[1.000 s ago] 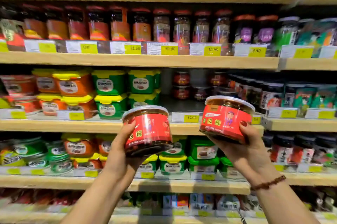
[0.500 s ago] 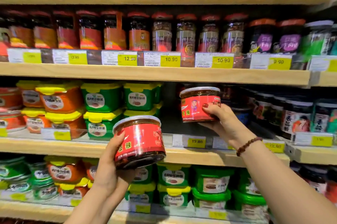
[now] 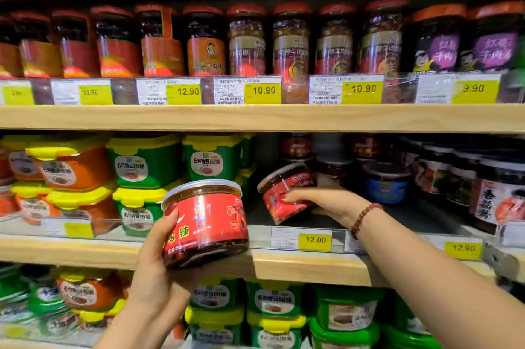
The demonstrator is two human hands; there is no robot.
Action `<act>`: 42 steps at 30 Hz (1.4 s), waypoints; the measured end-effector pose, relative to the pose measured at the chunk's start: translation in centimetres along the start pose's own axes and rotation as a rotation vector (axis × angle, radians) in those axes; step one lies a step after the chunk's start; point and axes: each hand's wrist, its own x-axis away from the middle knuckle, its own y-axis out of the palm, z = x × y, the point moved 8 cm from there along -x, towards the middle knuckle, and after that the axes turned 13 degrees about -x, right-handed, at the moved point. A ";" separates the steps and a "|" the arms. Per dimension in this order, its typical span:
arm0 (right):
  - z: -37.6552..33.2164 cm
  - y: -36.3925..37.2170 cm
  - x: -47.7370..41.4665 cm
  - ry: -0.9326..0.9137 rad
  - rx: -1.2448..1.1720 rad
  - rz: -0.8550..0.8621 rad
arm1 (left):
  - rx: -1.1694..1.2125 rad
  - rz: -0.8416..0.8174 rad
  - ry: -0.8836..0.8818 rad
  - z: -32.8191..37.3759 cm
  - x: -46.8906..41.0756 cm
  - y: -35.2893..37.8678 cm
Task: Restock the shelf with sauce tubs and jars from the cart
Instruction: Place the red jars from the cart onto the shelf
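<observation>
My left hand point(image 3: 154, 269) grips a round red-labelled sauce tub point(image 3: 206, 222) with a clear lid, held in front of the middle shelf's edge point(image 3: 312, 266). My right hand point(image 3: 326, 201), with a bead bracelet on the wrist, reaches into the shelf gap and holds a second red sauce tub point(image 3: 284, 192), tilted to the left just above the shelf floor. More of the same red tubs point(image 3: 295, 147) stand stacked at the back of that gap.
Green and orange square tubs with yellow lids point(image 3: 145, 162) fill the shelf left of the gap. A blue tub point(image 3: 385, 186) and dark jars point(image 3: 500, 195) stand on the right. Tall jars point(image 3: 247, 41) line the shelf above, more green tubs point(image 3: 272, 300) the one below.
My right hand has carried its tub deeper into the shelf gap and lower, tilting it. The left hand has kept its tub in front of the shelf. The camera has come closer.
</observation>
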 end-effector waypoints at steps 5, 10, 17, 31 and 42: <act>0.5 -0.8 0.0 0.075 0.094 -0.059 | 0.001 -0.009 -0.027 -0.3 -0.7 -0.4; 1.9 -2.2 1.1 0.270 0.262 -0.105 | 0.024 -0.002 -0.045 -0.6 -1.3 -0.5; -1.4 -0.5 2.3 0.020 0.232 -0.045 | 0.015 -0.025 -0.038 -0.2 -1.3 -0.4; -2.1 0.8 -0.5 -0.145 0.716 0.057 | -0.006 -0.040 -0.019 0.6 -1.2 -0.6; -2.2 0.2 0.2 -0.093 0.553 -0.374 | -0.009 -0.062 0.017 1.2 -2.0 1.1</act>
